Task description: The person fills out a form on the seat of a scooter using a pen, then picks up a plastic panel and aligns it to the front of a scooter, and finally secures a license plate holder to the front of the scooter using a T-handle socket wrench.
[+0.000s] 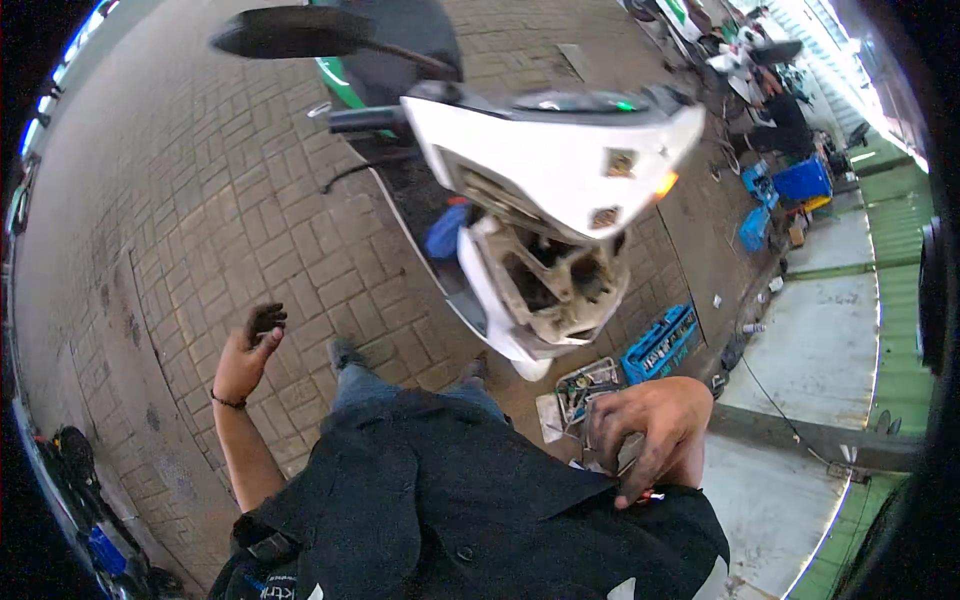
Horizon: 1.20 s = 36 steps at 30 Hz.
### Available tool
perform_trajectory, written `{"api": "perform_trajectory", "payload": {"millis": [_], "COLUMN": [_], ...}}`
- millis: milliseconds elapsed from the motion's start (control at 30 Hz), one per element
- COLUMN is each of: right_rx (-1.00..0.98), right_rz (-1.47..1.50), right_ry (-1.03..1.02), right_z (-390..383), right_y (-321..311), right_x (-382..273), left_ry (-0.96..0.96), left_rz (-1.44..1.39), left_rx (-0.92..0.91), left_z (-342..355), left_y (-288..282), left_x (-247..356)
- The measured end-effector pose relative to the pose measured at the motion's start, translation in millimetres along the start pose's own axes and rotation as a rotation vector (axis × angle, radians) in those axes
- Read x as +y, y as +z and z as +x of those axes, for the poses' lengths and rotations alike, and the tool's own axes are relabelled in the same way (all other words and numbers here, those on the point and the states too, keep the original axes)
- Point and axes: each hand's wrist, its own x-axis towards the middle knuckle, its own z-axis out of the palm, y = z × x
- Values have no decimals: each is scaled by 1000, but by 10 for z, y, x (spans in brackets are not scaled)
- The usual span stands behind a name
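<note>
One white scooter [560, 165], block paving [250, 225], green-and-white wall [825, 330], probably corrugated metal

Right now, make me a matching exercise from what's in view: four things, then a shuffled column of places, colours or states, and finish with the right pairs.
1. Left hand
2. Right hand
3. Scooter
4. Toolbox

A. Blue, on the ground
B. Mostly white at the front
C. Well out to the left, thumb and fingers apart
D. By the right side of the black shirt, fingers bent

Pairs: 1-C, 2-D, 3-B, 4-A
</note>
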Motion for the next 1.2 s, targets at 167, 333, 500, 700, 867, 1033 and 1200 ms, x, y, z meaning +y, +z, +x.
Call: {"api": "perform_trajectory", "payload": {"millis": [167, 333, 500, 700, 867, 1033, 1200], "right_rx": [-80, 803, 1849, 2736, 3139, 2656, 2210], "right_rz": [119, 149, -266, -402, -359, 364, 550], "right_ry": [-215, -892, -777, -497, 512, 1160, 1339], "right_z": [1332, 1957, 1525, 614, 51, 632, 1781], "right_y": [-365, -389, -574, -2, 1123, 1423, 936], "right_x": [396, 152, 393, 1582, 2964, 4236, 4638], "left_ry": [-127, 104, 706, 407, 941, 708, 943], "left_rz": [172, 284, 425, 776, 522, 342, 236], "left_rx": [170, 77, -117, -611, -802, -1234, -1739], "left_z": [-41, 677, 1982, 3014, 3237, 3031, 2747], "left_y": [-1237, -1699, -1250, -747, -494, -470, 21], "left_x": [-660, -411, 680, 1280, 1131, 1421, 1320]}}
